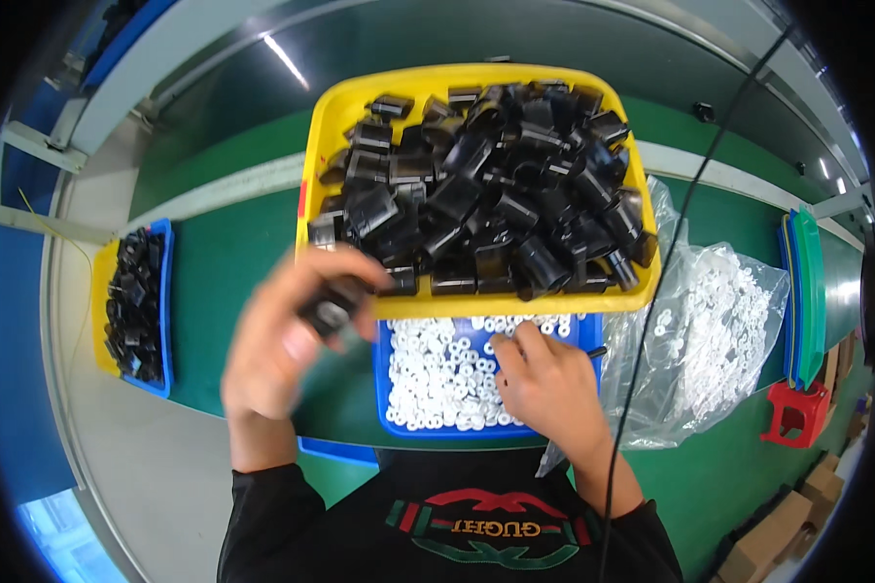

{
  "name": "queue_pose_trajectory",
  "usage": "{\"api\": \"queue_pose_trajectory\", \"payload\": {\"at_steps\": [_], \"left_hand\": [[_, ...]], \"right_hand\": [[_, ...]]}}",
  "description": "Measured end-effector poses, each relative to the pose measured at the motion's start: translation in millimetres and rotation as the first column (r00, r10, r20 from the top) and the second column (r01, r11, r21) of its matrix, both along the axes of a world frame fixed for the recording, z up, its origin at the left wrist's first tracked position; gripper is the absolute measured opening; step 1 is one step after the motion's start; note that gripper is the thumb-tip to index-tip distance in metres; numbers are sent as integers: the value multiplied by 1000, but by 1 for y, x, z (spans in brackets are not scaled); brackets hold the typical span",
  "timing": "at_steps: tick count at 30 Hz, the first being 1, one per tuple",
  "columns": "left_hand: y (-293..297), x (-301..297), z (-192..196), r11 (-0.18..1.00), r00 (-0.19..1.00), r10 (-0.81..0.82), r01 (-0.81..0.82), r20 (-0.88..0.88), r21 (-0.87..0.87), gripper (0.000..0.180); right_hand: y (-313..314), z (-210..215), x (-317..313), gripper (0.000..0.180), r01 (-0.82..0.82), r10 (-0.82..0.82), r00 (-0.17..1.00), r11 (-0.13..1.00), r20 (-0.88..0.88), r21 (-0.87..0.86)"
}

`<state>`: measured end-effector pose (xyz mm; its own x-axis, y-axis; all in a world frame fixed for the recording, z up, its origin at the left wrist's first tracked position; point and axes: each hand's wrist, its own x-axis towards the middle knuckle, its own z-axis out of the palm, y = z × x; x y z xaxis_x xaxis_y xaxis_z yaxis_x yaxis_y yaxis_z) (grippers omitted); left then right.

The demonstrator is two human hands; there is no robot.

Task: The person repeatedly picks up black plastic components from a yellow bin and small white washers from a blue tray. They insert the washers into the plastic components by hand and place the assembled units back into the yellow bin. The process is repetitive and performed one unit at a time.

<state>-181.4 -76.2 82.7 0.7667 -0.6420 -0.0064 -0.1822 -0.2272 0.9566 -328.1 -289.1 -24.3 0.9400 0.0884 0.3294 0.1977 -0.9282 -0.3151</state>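
Note:
My left hand, smeared by motion, grips a black plastic part with a pale round piece showing at its end. It is at the front left corner of a yellow tray heaped with curved, glossy black plastic parts. Just in front stands a blue tray holding many small white rings. My right hand reaches over that tray's right side, its fingers bent and closed down at the rings. A slim black end juts out beside the hand; what the fingertips hold is hidden.
A clear plastic bag of white rings lies to the right. At the left, a blue-and-yellow tray contains more black parts. Stacked green and blue trays stand at far right, near a red stool. A black cable hangs across the view.

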Motion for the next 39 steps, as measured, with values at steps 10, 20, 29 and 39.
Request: {"api": "queue_pose_trajectory", "payload": {"at_steps": [10, 20, 29, 39], "left_hand": [[37, 260, -93, 810, 750, 320, -533, 579, 244, 47], [-14, 327, -141, 762, 663, 270, -591, 698, 266, 47], [-26, 301, -112, 811, 603, 237, -555, 762, 187, 28], [-58, 167, -53, 821, 697, -264, -200, 666, 535, 37]], "right_hand": [[0, -22, 3, 12, 13, -14, 991, 1000, 129, 13], [-3, -18, -3, 15, 34, -48, 984, 996, 172, 80], [-2, -19, -3, 19, 29, -38, 985, 998, 169, 58], [0, -14, -4, 10, 16, -15, 994, 1000, 107, -3]]}}
